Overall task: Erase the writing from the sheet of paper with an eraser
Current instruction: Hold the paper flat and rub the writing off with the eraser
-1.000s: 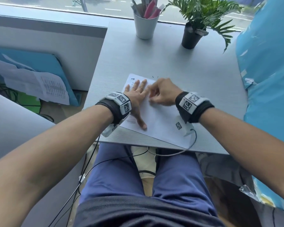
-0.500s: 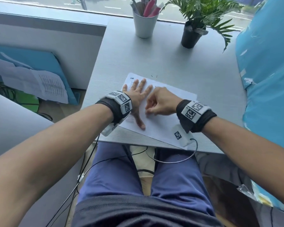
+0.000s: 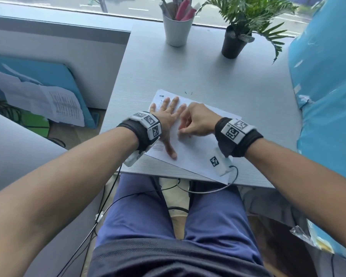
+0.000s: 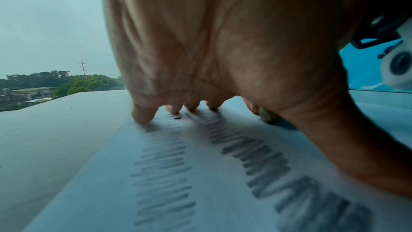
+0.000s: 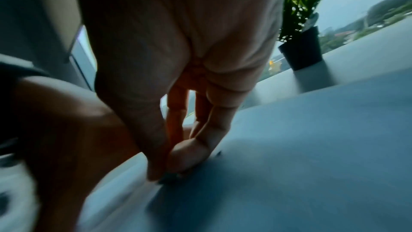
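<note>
A white sheet of paper [image 3: 194,156] lies slanted near the grey table's [image 3: 218,82] front edge. My left hand [image 3: 168,124] presses flat on its left part with straight, spread fingers. In the left wrist view, two rows of grey pencil scribble [image 4: 256,156] run under that palm [image 4: 223,41]. Just right of it, my right hand [image 3: 183,131] is curled with its fingertips down on the paper. In the right wrist view, those fingertips [image 5: 187,151] pinch a small dark eraser [image 5: 170,176] against the sheet. The eraser is hidden in the head view.
A white cup of pens [image 3: 177,29] and a potted plant [image 3: 233,45] stand at the table's far edge. A blue wrapped panel [image 3: 324,96] borders the right side. Dark eraser crumbs [image 3: 188,93] lie just beyond the paper. Cables hang below the front edge.
My right hand has slid a little toward me over the paper while still pinching the eraser. The left hand has stayed flat in place.
</note>
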